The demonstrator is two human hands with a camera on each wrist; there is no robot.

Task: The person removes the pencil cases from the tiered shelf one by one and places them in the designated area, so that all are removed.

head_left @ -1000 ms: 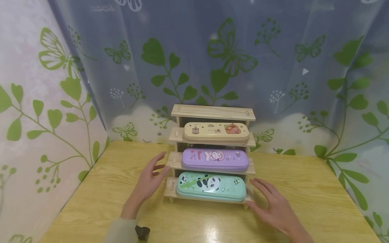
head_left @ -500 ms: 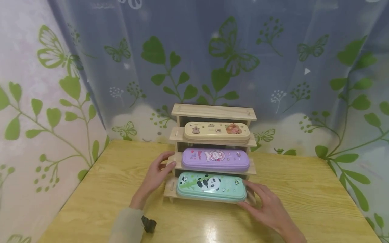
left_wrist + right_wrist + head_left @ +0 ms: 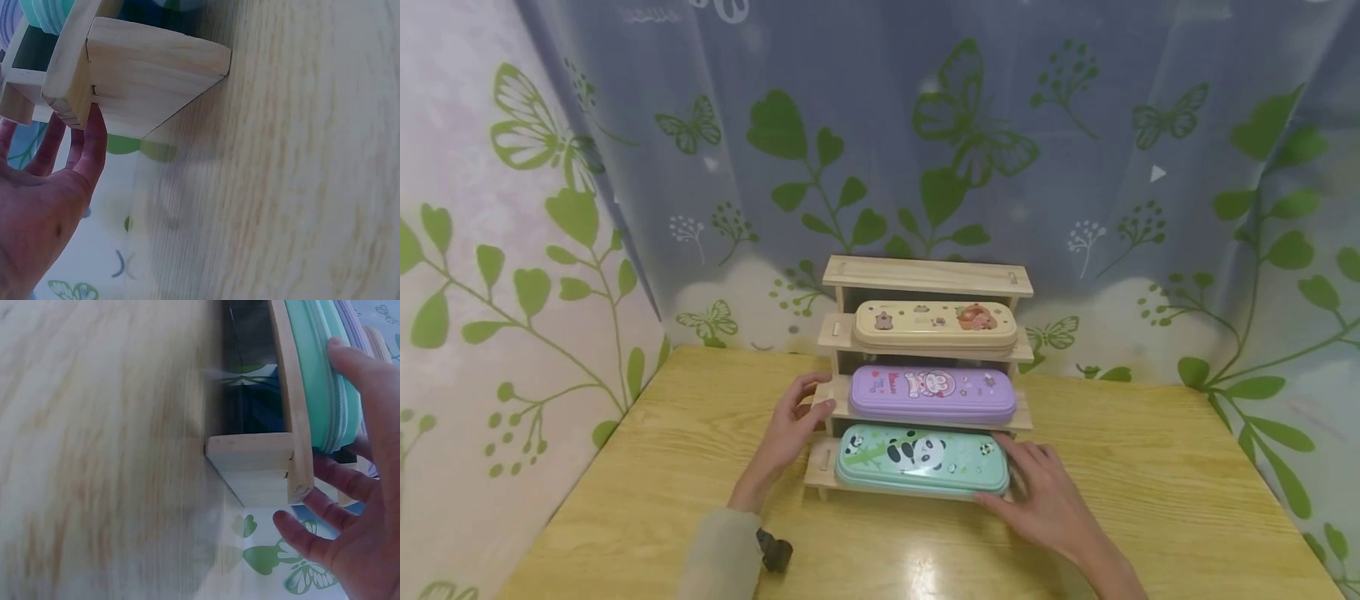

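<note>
A tiered wooden rack (image 3: 925, 274) bears three zipped pencil cases, one per lower step. The mint-green panda pencil case (image 3: 880, 473) lies on the bottom step, the purple pencil case (image 3: 880, 404) above it, and the cream pencil case (image 3: 917, 333) higher still. My left hand (image 3: 788, 429) grips the left end of the purple case's step, thumb in front and fingers behind. At the green case's right end, my right hand (image 3: 1041, 496) holds it with the thumb on its front side, fingers reaching behind. The right wrist view shows that thumb (image 3: 353, 365) against the green case (image 3: 312, 381).
The rack stands on a wood-grain table (image 3: 647, 483), near its back edge. Behind hangs a blue patterned curtain (image 3: 865, 125) with green leaves and butterflies. A small dark device (image 3: 775, 550) is at my left sleeve (image 3: 722, 554).
My left hand has moved right and taken hold of the rack's step. My right hand has moved left from beside the rack onto the green pencil case's end.
</note>
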